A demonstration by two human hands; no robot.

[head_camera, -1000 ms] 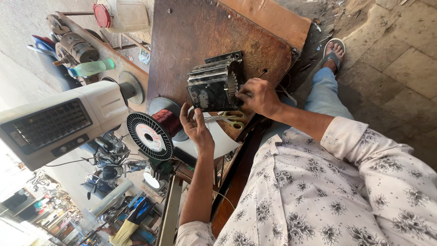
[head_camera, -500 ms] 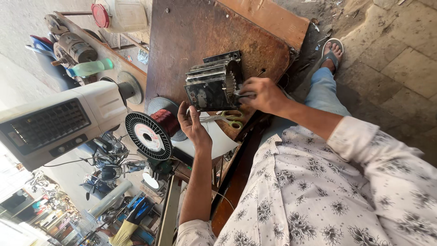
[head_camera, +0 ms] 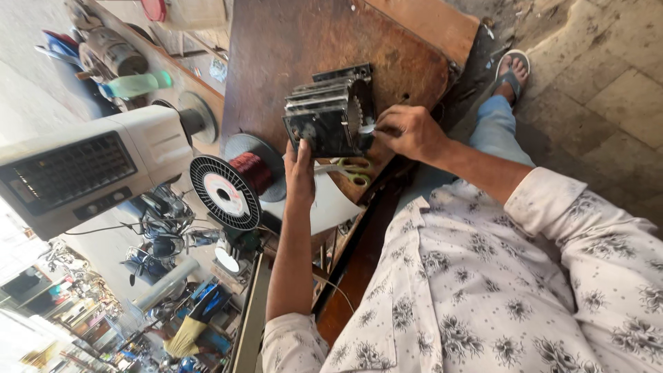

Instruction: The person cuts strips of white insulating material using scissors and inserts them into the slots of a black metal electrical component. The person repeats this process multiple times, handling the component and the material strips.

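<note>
Steadying laminated motor stator (head_camera: 330, 119) with left hand (head_camera: 300, 170) flat against end face; right hand (head_camera: 409, 131) pinching white strip (head_camera: 367, 128) at slots. Probably heavy, rigid, sharp-edged; gripping outer faces advisable.

Bright daylight, strongest at the left, where the street washes out; soft shadows on the bench (head_camera: 290, 55); edges stretched; background clutter slightly blurred.

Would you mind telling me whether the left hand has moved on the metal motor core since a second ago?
No: the left hand still steadies the metal motor core at its lower edge, just above the scissors.
</note>
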